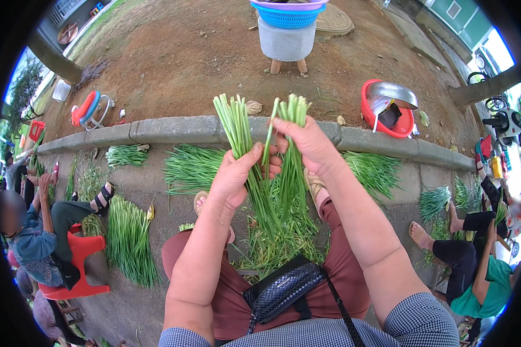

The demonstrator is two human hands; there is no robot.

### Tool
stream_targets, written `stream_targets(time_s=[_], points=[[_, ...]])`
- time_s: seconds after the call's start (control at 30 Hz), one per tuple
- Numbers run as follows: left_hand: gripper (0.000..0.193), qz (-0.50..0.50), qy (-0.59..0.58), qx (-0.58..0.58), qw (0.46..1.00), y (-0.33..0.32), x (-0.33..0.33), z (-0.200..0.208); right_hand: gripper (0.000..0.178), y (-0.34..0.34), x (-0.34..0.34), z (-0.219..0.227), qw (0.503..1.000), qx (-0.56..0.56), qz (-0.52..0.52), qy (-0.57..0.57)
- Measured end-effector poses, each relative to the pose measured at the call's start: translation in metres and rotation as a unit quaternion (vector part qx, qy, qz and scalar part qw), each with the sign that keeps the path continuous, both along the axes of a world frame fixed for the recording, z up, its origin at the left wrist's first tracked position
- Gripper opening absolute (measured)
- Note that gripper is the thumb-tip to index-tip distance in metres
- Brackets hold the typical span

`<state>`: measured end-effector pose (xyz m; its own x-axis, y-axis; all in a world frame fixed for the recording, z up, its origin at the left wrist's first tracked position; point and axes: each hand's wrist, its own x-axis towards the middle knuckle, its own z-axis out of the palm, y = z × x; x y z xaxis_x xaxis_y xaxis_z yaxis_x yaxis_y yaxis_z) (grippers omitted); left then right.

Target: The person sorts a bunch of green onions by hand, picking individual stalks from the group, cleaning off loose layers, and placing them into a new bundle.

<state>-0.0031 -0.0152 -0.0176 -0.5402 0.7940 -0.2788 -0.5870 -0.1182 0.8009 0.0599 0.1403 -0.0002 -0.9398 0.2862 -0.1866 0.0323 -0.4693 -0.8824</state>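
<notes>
My left hand (235, 176) grips a bunch of long green stalks (237, 124), cut ends pointing up. Just to its right, my right hand (307, 141) holds a second, smaller bunch of the same green stalks (292, 113). The two hands touch at the fingers, above my knees. Both bunches hang down into a loose heap of green stalks and trimmings (283, 234) on the ground between my feet. A black pouch (281, 289) lies in my lap.
Piles of green stalks (191, 168) lie along a concrete kerb (173, 130). A person on a red stool (78, 254) sits at left, another person (474, 277) at right. Beyond the kerb: a red basin with a metal bowl (388, 107), a grey stool with a blue basket (286, 32).
</notes>
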Motion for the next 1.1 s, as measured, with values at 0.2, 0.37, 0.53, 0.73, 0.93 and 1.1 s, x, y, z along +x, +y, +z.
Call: stream_targets(time_s=[0.2,0.37,0.53,0.73,0.93,1.1], points=[[0.030,0.071,-0.027,-0.066,0.995,-0.009,-0.013,-0.009,0.016,0.042,0.001,0.008,0.991,-0.081,-0.088,0.061],[0.028,0.009,-0.040,-0.032,0.999,-0.009,-0.013,0.002,0.021,0.060,0.008,0.005,0.991,-0.094,-0.066,0.069],[0.026,-0.052,-0.032,-0.006,0.998,-0.004,0.001,0.004,0.025,0.014,0.000,-0.001,1.000,-0.007,0.017,-0.022],[0.027,-0.065,-0.030,0.002,0.997,0.001,0.008,0.003,0.017,-0.002,-0.006,-0.005,0.997,-0.023,0.068,-0.008],[0.026,-0.003,-0.024,-0.007,1.000,0.002,0.004,-0.003,0.016,0.001,-0.006,-0.005,0.999,-0.037,0.033,-0.004],[0.028,-0.003,-0.019,-0.010,1.000,0.003,0.006,-0.004,0.020,-0.001,-0.005,-0.008,0.994,-0.085,0.058,-0.022]])
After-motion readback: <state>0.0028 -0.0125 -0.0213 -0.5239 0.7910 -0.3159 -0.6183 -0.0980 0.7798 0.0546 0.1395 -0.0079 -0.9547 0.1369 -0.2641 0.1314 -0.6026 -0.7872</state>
